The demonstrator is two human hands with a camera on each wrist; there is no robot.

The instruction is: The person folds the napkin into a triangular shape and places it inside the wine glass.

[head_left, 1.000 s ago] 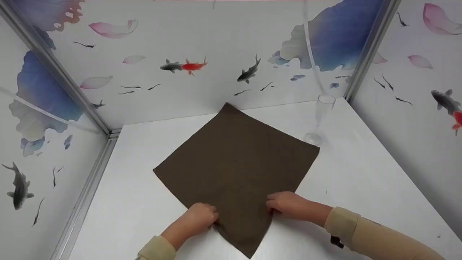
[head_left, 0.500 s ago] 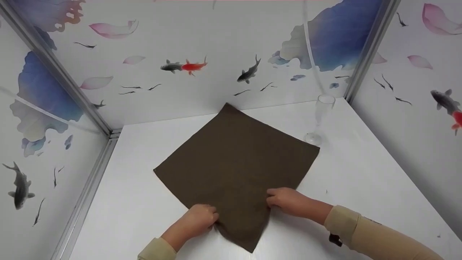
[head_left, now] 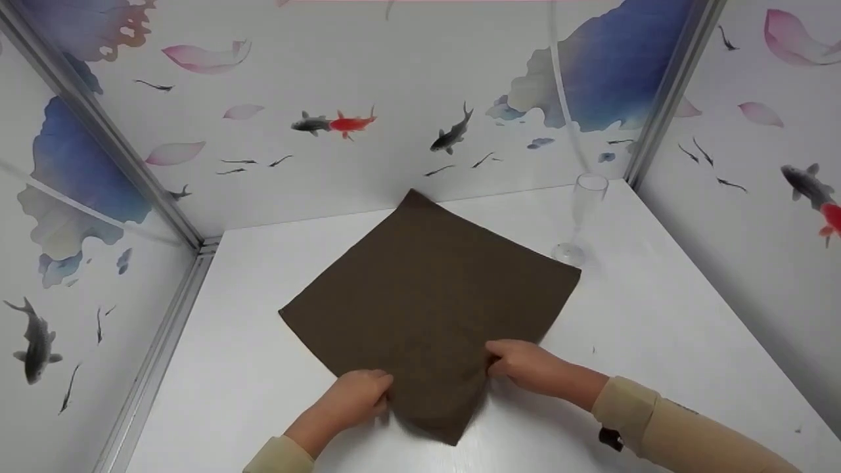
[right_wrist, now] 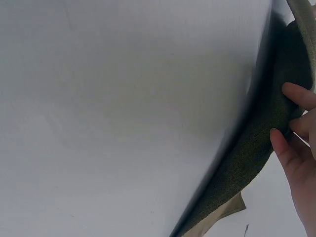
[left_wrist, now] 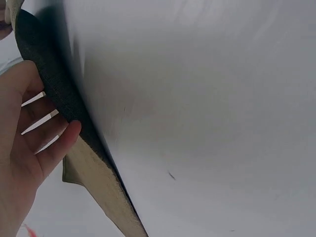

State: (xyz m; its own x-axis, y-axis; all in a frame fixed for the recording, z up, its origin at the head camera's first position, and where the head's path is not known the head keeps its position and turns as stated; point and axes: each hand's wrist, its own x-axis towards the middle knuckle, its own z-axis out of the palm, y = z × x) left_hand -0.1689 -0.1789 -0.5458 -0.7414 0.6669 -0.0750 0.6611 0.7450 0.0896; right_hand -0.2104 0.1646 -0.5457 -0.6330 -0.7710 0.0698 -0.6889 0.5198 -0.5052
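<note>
A dark brown square cloth napkin [head_left: 433, 282] lies diamond-wise on the white table, its far corner reaching the back wall. My left hand [head_left: 355, 397] pinches its near left edge and my right hand [head_left: 525, 364] pinches the near right edge, with the near corner between and below them. That near part bulges and stands slightly raised. In the left wrist view the napkin's lifted edge [left_wrist: 59, 81] is between the thumb and fingers of the left hand [left_wrist: 24, 143]. The right wrist view has the right hand [right_wrist: 301, 143] on the napkin's raised edge [right_wrist: 261, 118].
A clear tall stemmed glass [head_left: 568, 252] stands at the back right, close to the napkin's right corner. Printed wall panels [head_left: 368, 66] enclose the white table [head_left: 657, 328] at the back and both sides.
The napkin's near corner has drawn away from me and its near part bulges more. My right hand has shifted slightly farther from me; the left hand has hardly moved.
</note>
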